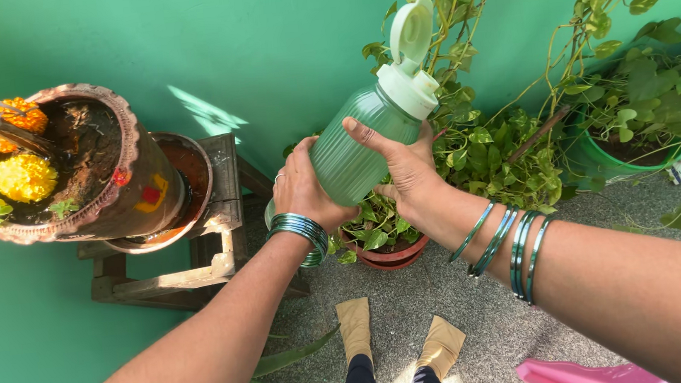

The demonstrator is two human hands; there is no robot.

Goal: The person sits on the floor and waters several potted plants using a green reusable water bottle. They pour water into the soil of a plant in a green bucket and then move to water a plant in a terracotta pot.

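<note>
Two hands, one green ribbed bottle (357,152), flip lid open, tilted over small terracotta pot (385,250).
Left hand (300,191) cups base, right hand (405,169) fingers wrap body; best tipped slowly, spout kept above soil.

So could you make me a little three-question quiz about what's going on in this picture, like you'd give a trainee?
1. True or false: the flip lid of the green ribbed bottle stands open.
2. Which hand grips the bottle nearer its cap: A) the left hand B) the right hand?
3. What lies in the soil of the decorated clay pot on the wooden stand?

Key:
1. True; the lid is tipped back from the white cap.
2. B; the left hand holds the bottom end.
3. Yellow and orange marigold flowers.
</note>
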